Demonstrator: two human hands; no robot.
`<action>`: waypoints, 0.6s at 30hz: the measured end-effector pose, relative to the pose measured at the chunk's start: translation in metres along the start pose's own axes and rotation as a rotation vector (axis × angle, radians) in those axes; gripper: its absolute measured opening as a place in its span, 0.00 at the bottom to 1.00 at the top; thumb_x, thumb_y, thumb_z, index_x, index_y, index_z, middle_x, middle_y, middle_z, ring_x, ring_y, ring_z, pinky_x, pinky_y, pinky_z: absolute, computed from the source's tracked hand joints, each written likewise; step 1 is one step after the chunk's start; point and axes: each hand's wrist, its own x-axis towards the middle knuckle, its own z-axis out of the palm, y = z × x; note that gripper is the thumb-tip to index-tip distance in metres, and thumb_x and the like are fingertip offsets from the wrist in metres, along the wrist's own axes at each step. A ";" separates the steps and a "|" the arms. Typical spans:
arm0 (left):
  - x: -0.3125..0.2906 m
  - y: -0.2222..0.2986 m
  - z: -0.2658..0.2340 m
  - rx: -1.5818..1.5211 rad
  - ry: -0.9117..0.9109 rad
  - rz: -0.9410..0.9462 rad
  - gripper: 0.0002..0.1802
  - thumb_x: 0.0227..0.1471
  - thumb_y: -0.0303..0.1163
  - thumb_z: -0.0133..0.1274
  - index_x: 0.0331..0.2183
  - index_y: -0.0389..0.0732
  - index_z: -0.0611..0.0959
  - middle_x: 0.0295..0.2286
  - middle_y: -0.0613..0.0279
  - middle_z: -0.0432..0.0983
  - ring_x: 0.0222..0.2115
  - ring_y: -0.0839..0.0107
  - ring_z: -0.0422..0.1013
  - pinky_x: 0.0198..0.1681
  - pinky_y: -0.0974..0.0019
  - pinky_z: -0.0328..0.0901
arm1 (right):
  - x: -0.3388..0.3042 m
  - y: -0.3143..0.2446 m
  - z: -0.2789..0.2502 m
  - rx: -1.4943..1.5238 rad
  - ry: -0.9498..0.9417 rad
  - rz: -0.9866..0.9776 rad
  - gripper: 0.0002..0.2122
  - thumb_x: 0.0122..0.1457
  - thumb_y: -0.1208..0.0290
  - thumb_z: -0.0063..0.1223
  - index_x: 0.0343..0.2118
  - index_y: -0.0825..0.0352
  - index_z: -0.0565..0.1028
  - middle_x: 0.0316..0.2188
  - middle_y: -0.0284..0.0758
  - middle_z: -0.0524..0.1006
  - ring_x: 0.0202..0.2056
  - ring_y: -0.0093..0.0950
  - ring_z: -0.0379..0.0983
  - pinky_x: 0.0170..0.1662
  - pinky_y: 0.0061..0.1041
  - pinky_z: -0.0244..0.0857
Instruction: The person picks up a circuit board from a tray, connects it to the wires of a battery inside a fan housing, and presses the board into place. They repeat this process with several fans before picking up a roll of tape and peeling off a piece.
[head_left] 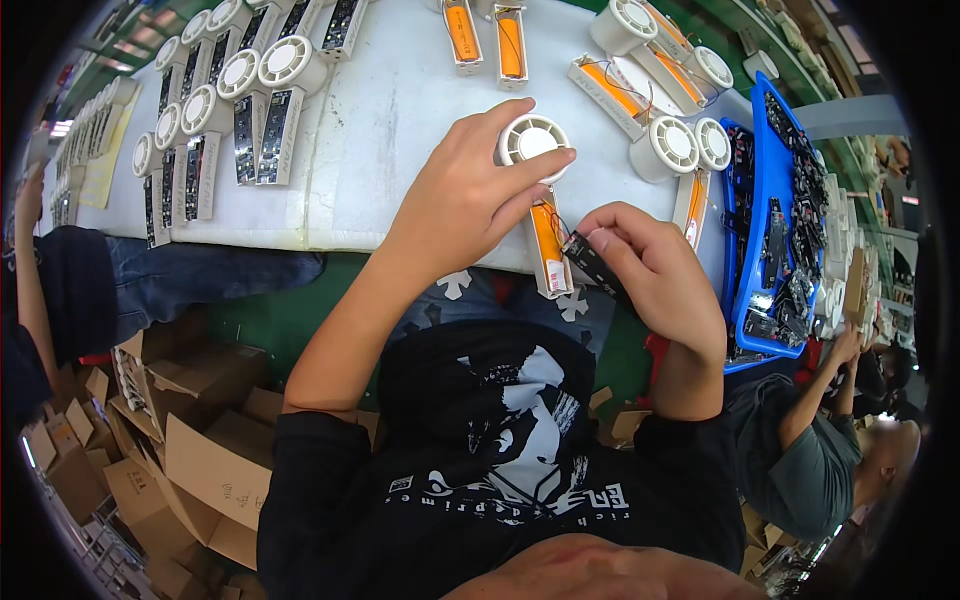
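My left hand (pixel 480 180) is closed around the round white head of a small handheld fan (pixel 534 140), fingers on both sides of its slotted grille. The fan's open handle points toward me past the table's near edge, with an orange battery cell (pixel 546 228) and thin wires showing inside. Between the thumb and fingers of my right hand (pixel 645 265) is a black circuit board (pixel 592 262), held beside the handle's lower end. Thin wires run between the board and the handle. The far end of the board is hidden by my right hand.
Several fans with black boards fitted (pixel 270 130) lie in rows at the left. Fans with bare orange cells (pixel 612 92) lie at the far side and right. Blue trays (pixel 748 290) of black boards stand at the right edge. Cardboard boxes (pixel 215 480) sit on the floor; other people work on both sides.
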 end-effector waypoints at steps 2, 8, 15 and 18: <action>0.000 0.002 0.001 0.045 -0.013 0.007 0.20 0.51 0.33 0.64 0.48 0.51 0.87 0.54 0.47 0.72 0.51 0.51 0.70 0.54 0.54 0.67 | -0.001 0.000 -0.001 0.021 -0.060 -0.009 0.08 0.58 0.75 0.65 0.37 0.70 0.77 0.20 0.25 0.71 0.22 0.12 0.62 0.24 0.17 0.54; -0.002 0.005 0.003 0.091 -0.002 -0.003 0.21 0.50 0.32 0.64 0.48 0.52 0.87 0.54 0.48 0.71 0.51 0.51 0.70 0.54 0.53 0.67 | -0.005 -0.010 -0.009 -0.257 -0.316 -0.074 0.12 0.54 0.70 0.69 0.35 0.69 0.77 0.20 0.31 0.71 0.21 0.18 0.65 0.24 0.21 0.57; -0.005 0.009 0.008 0.007 0.016 -0.079 0.22 0.52 0.28 0.62 0.50 0.54 0.88 0.55 0.47 0.70 0.52 0.49 0.69 0.56 0.54 0.66 | -0.020 -0.018 0.016 -0.297 0.141 -0.301 0.13 0.47 0.71 0.72 0.33 0.67 0.78 0.27 0.36 0.76 0.27 0.32 0.71 0.29 0.30 0.64; -0.004 0.002 0.006 -0.063 -0.005 -0.079 0.22 0.53 0.28 0.62 0.50 0.54 0.87 0.56 0.48 0.69 0.53 0.51 0.68 0.57 0.55 0.65 | -0.027 -0.030 0.039 -0.495 0.143 -0.454 0.13 0.45 0.72 0.70 0.33 0.65 0.78 0.30 0.35 0.73 0.31 0.31 0.70 0.32 0.30 0.63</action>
